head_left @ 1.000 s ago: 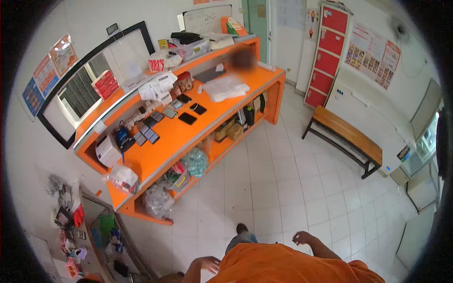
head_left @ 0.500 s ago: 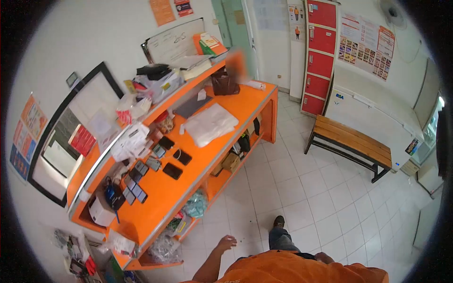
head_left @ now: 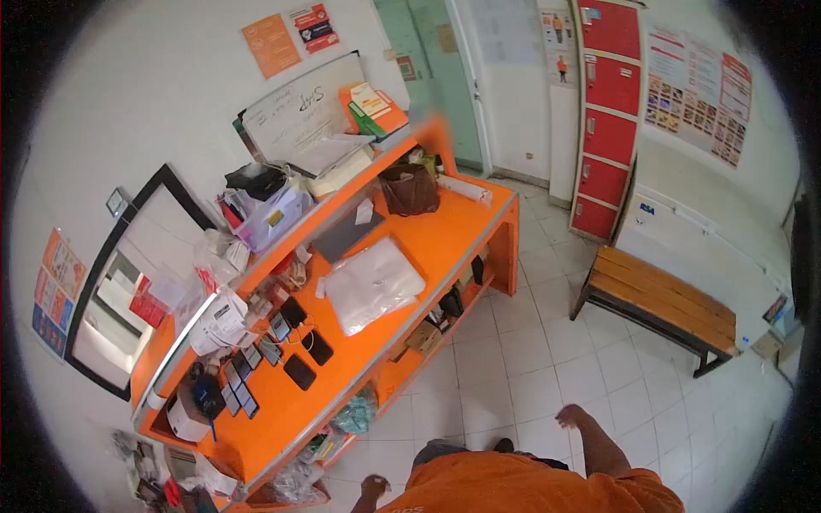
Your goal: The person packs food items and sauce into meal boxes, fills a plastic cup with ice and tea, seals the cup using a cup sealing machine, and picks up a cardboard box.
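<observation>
My left hand (head_left: 374,487) hangs low near the front of the orange counter (head_left: 342,393), with its fingers loosely bent and nothing visible in them. Out to the other side, over the white floor tiles, is my right hand (head_left: 571,417); its fingers are half curled and slightly apart, holding nothing I can see. Neither hand touches the counter. Several phones (head_left: 299,373) lie on the counter top, beside a stack of clear plastic bags (head_left: 375,282). A dark brown plastic bag (head_left: 409,190) stands at the counter's far end.
A wooden bench (head_left: 663,295) stands on the right, before a white chest freezer (head_left: 684,222). Red lockers (head_left: 609,128) rise at the back, near a green door (head_left: 428,77). Plastic bags (head_left: 355,415) fill part of the counter's lower shelf.
My right hand has swung out into clear view on the right. My left hand has dropped lower and back. The view has shifted as I step along the counter.
</observation>
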